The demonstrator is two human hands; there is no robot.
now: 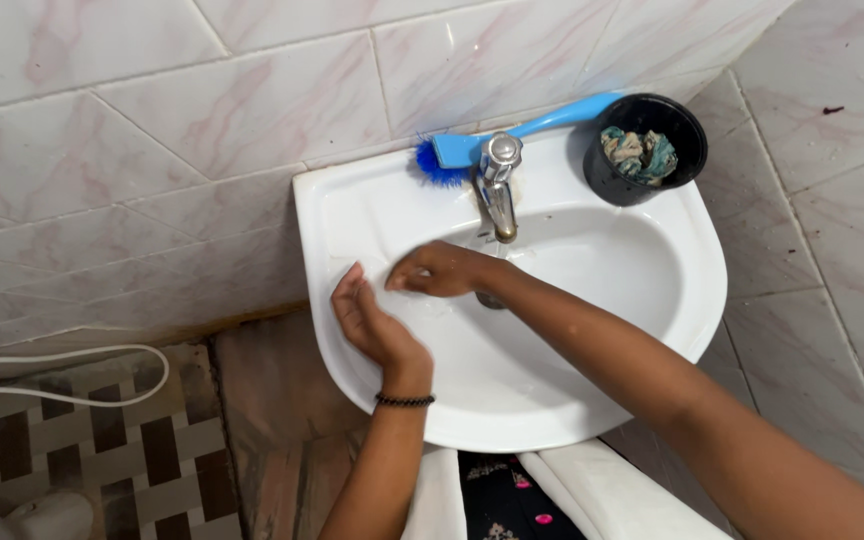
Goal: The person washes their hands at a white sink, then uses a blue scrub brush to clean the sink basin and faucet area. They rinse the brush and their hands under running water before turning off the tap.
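- white sink [652, 330], centre, against the tiled wall
- right hand [442, 270] in basin under tap [498, 185], fingers curled, holding nothing visible
- left hand [377, 325] open, near-left rim
- black cup [642, 148] far right
- blue brush [512, 135] behind tap

L hand [377, 325] is open, palm up, fingers straight. R hand [442, 270] is curled, fingertips by L fingers. Both arms reach forward.

No packages, labels, signs or screens are seen anywhere in the view.
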